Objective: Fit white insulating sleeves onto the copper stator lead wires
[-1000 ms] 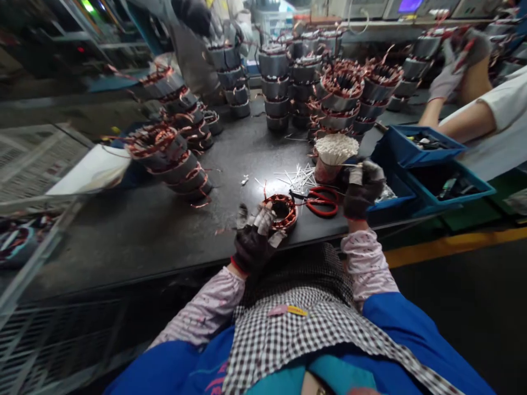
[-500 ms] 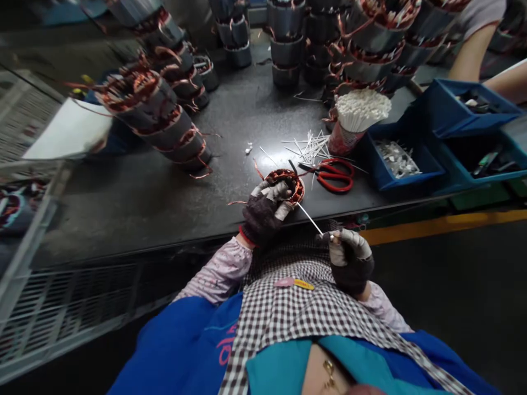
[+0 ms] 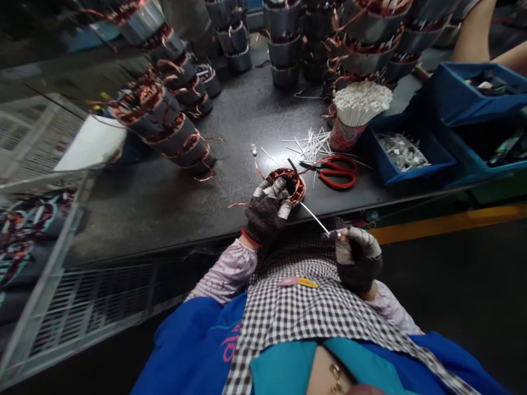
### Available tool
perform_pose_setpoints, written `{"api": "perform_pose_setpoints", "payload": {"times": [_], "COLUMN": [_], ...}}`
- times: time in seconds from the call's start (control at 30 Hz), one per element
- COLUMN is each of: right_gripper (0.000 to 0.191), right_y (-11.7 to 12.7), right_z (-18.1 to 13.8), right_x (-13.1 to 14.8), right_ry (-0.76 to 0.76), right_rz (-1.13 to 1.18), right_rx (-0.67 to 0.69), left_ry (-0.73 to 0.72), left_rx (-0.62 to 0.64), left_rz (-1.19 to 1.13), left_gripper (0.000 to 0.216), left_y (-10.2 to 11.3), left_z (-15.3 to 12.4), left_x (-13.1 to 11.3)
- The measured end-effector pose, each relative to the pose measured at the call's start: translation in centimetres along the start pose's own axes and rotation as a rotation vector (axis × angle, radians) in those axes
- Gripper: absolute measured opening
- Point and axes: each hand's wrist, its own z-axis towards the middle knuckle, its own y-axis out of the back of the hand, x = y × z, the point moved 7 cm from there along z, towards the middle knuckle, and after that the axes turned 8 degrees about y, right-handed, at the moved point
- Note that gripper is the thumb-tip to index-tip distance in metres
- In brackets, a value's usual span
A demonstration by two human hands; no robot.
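Observation:
A motor stator (image 3: 299, 189) with copper windings lies near the front edge of the dark workbench. My left hand (image 3: 268, 206), in a dark glove with pale taped fingers, is closed over its near left rim. My right hand (image 3: 357, 255) is gloved the same way and pinches the end of a thin white tie (image 3: 315, 218). That tie runs taut from the stator's near right side down to my fingers, in front of the bench edge. Red-handled scissors (image 3: 340, 174) lie just right of the stator. Loose white ties (image 3: 313, 145) are scattered behind it.
A red patterned cup (image 3: 345, 134) full of white ties stands behind the scissors. Blue bins (image 3: 389, 170) with small parts are at the right. Stacked stators (image 3: 171, 140) rise at left and at the back (image 3: 285, 52). Another person's arm (image 3: 473, 33) shows at upper right.
The view has shifted slightly. Both hands keep their hold, and the tie stays stretched between the stator and my right hand. The other person's arm at upper right has moved.

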Motion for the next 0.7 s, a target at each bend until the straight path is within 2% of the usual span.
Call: {"api": "perform_pose_setpoints", "payload": {"times": [0.07, 0.2, 0.47, 0.7], "right_gripper": [0.01, 0.016, 0.015, 0.013], "right_y": [-0.4, -2.4, -2.4, -2.1], "right_z": [-0.4, -0.5, -0.6, 0.8], "right_x": [-0.7, -2.0, -1.3, -1.2], "right_ry": [-0.024, -0.121, -0.085, -0.036], "right_rz": [-0.013, 0.054, 0.128, 0.086], "right_rx": [0.018, 0.14, 0.138, 0.125], "left_ry": [-0.002, 0.026, -0.002, -0.015], "left_rx": [-0.007, -0.011, -0.059, -0.041], "left_rz": [0.007, 0.042, 0.032, 0.075], "left_gripper": [0.039, 0.037, 0.053, 0.044], "left_y": [-0.1, -0.3, 0.1, -0.2], "left_z": [0.1, 0.2, 0.0, -0.1], "left_x": [0.2, 0.2, -0.2, 0.5]}}
